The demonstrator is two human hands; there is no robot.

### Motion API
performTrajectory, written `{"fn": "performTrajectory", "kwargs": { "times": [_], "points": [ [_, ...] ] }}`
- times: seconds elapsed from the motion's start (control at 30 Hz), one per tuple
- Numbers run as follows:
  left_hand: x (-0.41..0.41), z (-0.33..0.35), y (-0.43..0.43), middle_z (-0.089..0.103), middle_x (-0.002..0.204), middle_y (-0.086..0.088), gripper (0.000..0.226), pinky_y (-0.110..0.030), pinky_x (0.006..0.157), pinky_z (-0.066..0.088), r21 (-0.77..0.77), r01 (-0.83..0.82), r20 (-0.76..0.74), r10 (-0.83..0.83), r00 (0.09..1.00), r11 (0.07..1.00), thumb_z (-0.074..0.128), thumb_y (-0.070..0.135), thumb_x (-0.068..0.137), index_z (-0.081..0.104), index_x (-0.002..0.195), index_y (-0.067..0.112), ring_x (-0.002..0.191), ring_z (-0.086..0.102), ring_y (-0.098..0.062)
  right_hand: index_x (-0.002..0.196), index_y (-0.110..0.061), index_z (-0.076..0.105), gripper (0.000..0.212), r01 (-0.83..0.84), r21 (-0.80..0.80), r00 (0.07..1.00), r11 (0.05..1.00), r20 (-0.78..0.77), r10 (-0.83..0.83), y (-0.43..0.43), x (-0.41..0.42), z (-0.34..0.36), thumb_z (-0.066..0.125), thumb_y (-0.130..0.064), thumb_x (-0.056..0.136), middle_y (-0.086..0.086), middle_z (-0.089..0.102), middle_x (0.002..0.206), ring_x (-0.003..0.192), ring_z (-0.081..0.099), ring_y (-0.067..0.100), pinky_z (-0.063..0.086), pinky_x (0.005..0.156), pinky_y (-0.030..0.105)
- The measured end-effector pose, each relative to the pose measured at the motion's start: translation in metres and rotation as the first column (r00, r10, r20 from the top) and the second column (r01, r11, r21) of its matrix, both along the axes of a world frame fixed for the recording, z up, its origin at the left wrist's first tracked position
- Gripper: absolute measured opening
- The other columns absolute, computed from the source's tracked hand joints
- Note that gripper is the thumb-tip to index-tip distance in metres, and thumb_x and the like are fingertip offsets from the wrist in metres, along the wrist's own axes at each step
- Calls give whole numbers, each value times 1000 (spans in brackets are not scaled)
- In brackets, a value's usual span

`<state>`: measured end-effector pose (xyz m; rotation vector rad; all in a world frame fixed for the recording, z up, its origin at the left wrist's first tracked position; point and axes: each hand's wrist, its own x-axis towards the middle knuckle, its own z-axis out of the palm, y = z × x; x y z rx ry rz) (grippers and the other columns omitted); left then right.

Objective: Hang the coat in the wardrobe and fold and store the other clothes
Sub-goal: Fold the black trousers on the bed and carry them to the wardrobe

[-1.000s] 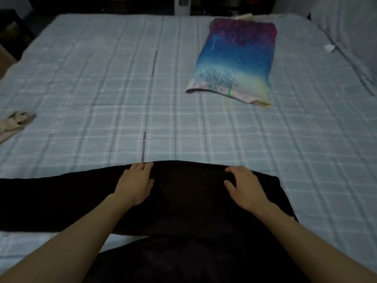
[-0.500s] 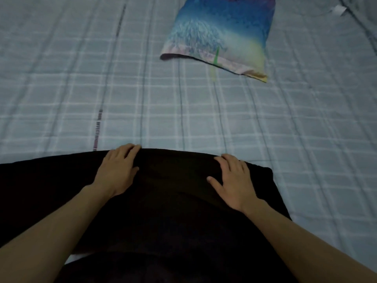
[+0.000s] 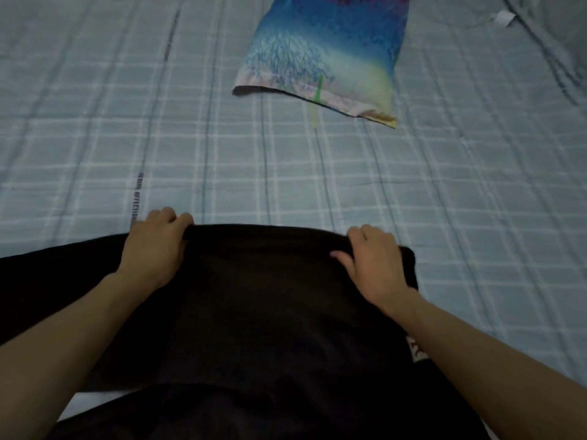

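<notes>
A black garment lies spread across the near side of the bed, running off the frame to the left. My left hand grips its far edge, fingers curled under the fabric. My right hand grips the same far edge near the garment's right end, thumb on top and fingers tucked over the edge. That edge is lifted slightly into a roll between the two hands. A small white label shows on the fabric beside my right forearm.
The bed has a pale blue checked cover. A blue, purple and yellow pillow lies at the far middle. A grey folded blanket with a white tag lies at the far right corner.
Both hands lay flat on the black garment before; now their fingers have curled round its far edge and raised it a little. The camera has tilted down and closer.
</notes>
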<state>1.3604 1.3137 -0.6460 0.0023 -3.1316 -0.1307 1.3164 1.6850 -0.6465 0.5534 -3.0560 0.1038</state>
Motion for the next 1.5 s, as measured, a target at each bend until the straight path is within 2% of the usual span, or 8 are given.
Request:
{"fn": "performTrajectory", "kwargs": {
  "times": [0.23, 0.5, 0.77, 0.97, 1.17, 1.3, 1.4, 1.5],
  "points": [
    [-5, 4, 8, 57, 95, -15, 24, -47, 72, 47, 55, -63, 2, 63, 998, 997, 70, 10, 82, 62, 105, 8, 85, 54, -36, 108, -10, 58, 30, 62, 11, 994, 998, 95, -63, 6, -41, 0, 63, -36, 93, 12, 58, 101, 92, 55, 31, 39, 78, 41],
    [30, -1, -22, 55, 83, -20, 32, -47, 64, 42, -174, -90, 35, 97, 995, 981, 72, -4, 70, 58, 98, 3, 71, 53, -39, 120, -15, 55, 33, 25, -127, 971, 992, 241, 6, 35, -24, -8, 60, -23, 88, 5, 56, 103, 96, 53, 26, 39, 86, 40],
    [74, 30, -23, 50, 86, -19, 34, -47, 61, 40, -107, -11, -72, 3, 997, 994, 69, -5, 73, 58, 105, 1, 71, 49, -39, 106, -16, 57, 33, 3, -143, 998, 990, 59, 6, 43, -3, 19, 69, -5, 77, 2, 58, 99, 92, 54, 23, 38, 88, 38],
    [125, 55, -23, 54, 93, -16, 39, -46, 62, 43, -46, 126, -91, -129, 987, 991, 71, -9, 72, 61, 108, 2, 76, 51, -37, 110, -15, 60, 43, -72, -162, 997, 984, -49, 65, 57, 37, 50, 70, 2, 72, 3, 59, 90, 83, 54, 24, 37, 80, 37],
    [201, 89, -22, 54, 94, -14, 56, -42, 57, 47, -33, 210, -75, -212, 974, 977, 81, -10, 56, 60, 107, 4, 75, 54, -36, 127, -14, 58, 58, -156, -155, 978, 975, 117, 175, 81, 107, 76, 66, -1, 72, 8, 59, 99, 88, 56, 28, 47, 79, 40],
    [258, 92, -13, 55, 96, -10, 47, -38, 56, 49, -52, 294, -33, -296, 955, 954, 82, 7, 64, 62, 107, 8, 74, 56, -30, 130, -15, 58, 61, -191, -133, 971, 973, 119, 207, 95, 162, 78, 72, -4, 72, 8, 57, 99, 82, 56, 27, 48, 73, 36],
    [304, 83, -1, 52, 96, -7, 33, -37, 55, 51, -47, 340, -19, -341, 940, 939, 51, 25, 76, 54, 108, 14, 72, 58, -29, 127, -14, 59, 68, -241, -82, 964, 967, 94, 248, 109, 201, 68, 78, -2, 63, 8, 56, 95, 76, 56, 25, 44, 65, 30],
    [345, 63, 13, 53, 95, -5, 45, -34, 50, 50, -10, 321, 14, -321, 947, 947, 71, 26, 65, 54, 106, 15, 71, 58, -27, 121, -17, 65, 66, -266, 2, 958, 964, 112, 264, 124, 236, 54, 82, -7, 58, 5, 53, 88, 69, 52, 21, 39, 58, 28]
  ]
}}
